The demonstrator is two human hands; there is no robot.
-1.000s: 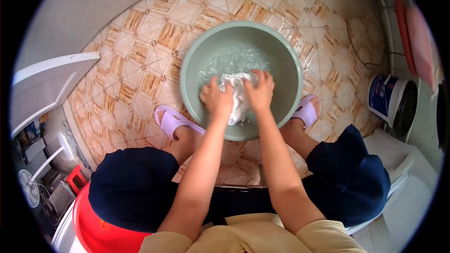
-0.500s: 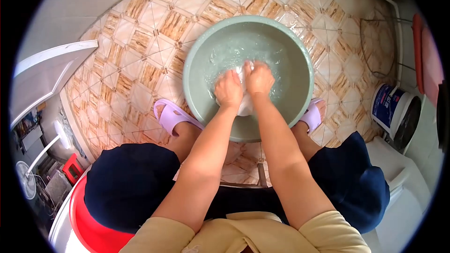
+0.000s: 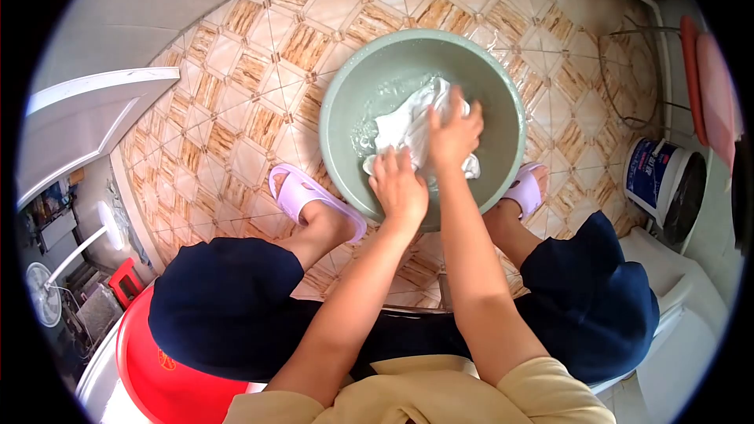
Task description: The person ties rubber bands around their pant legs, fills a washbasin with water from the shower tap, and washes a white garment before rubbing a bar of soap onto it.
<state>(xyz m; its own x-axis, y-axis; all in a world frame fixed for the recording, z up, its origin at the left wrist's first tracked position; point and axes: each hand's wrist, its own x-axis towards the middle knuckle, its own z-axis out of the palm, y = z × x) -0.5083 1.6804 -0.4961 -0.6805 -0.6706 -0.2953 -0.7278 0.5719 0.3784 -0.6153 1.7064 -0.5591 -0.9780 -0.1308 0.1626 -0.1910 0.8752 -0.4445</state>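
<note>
A wet white cloth (image 3: pixel 404 126) lies spread and crumpled in the water of a round grey-green basin (image 3: pixel 331 102). My left hand (image 3: pixel 399 188) rests at its near edge, fingers stretched forward over the fabric. Farther to the right, my right hand (image 3: pixel 455 135) is over the cloth with its fingers apart, slightly blurred by motion. Neither hand is closed around the fabric. What kind of item the cloth is I cannot make out.
The basin stands on a patterned tile floor (image 3: pixel 236 71) between my feet in lilac slippers (image 3: pixel 302 196). At left are a white door (image 3: pixel 94 122) and a red basin (image 3: pixel 169 377). A blue-and-white bucket (image 3: pixel 656 177) lies tilted at right, near a hose (image 3: pixel 605 82).
My hands were closed together on the bunched cloth and have moved apart. The cloth now lies spread wider. My left hand came nearer to me; my right shifted right.
</note>
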